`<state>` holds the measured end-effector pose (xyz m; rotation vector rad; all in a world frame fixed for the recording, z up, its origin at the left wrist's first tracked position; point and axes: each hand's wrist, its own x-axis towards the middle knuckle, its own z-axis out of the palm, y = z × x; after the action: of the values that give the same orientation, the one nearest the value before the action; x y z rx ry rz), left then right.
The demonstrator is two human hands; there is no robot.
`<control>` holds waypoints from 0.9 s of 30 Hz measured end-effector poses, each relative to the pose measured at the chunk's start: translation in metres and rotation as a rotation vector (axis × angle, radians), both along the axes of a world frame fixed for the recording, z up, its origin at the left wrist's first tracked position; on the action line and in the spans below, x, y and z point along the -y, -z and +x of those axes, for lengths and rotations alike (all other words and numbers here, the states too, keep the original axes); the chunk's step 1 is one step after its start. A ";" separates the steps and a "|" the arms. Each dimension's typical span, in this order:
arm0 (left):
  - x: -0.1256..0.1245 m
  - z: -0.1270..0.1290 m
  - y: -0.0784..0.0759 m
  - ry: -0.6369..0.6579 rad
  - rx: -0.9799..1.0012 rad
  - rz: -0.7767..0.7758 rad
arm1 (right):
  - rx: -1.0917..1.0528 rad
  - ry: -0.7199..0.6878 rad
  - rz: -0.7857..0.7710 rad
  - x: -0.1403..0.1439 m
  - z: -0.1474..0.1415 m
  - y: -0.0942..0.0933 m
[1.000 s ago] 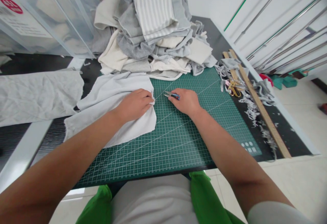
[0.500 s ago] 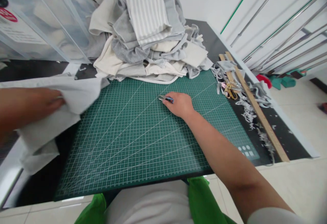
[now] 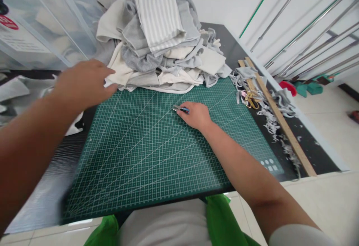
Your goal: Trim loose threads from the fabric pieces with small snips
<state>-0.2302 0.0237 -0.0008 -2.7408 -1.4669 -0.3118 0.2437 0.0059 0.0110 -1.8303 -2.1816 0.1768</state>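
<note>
Having dropped the cloth, left hand (image 3: 84, 83) nears fabric pile (image 3: 157, 40).

Both forearms are bare. A short white sleeve (image 3: 300, 234) shows at five o'clock on the right arm. A white top (image 3: 165, 223) sits at six o'clock, flanked by bright green cloth (image 3: 221, 220).

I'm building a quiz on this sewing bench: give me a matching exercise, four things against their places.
Things:
1. cutting mat
2. fabric pile
3. wooden ruler
4. small cutter

Places:
A. in the right hand
B. far edge of the mat, near the left hand
C. right of the mat, among scraps
D. middle of the table, under the right hand

Pairs: 1-D, 2-B, 3-C, 4-A
</note>
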 end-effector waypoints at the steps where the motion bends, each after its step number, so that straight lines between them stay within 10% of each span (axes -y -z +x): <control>1: -0.023 0.078 -0.039 -0.004 0.014 0.015 | -0.001 -0.001 -0.002 0.000 0.000 0.000; 3: -0.036 0.186 -0.090 -0.006 0.039 0.049 | 0.001 0.003 -0.005 0.001 0.000 -0.001; 5: -0.027 0.227 -0.103 0.005 0.019 0.043 | 0.003 0.008 -0.009 0.001 0.000 -0.001; 15: -0.065 0.208 -0.059 -0.062 -0.278 0.158 | -0.007 -0.016 0.026 0.000 0.001 0.001; 27: 0.073 0.206 -0.037 0.392 -0.055 0.081 | 0.011 0.034 0.009 -0.002 0.001 0.003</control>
<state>-0.0241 -0.0493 0.0362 -2.9259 -0.8752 -0.2899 0.2444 0.0080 0.0083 -1.8664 -2.1534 0.1506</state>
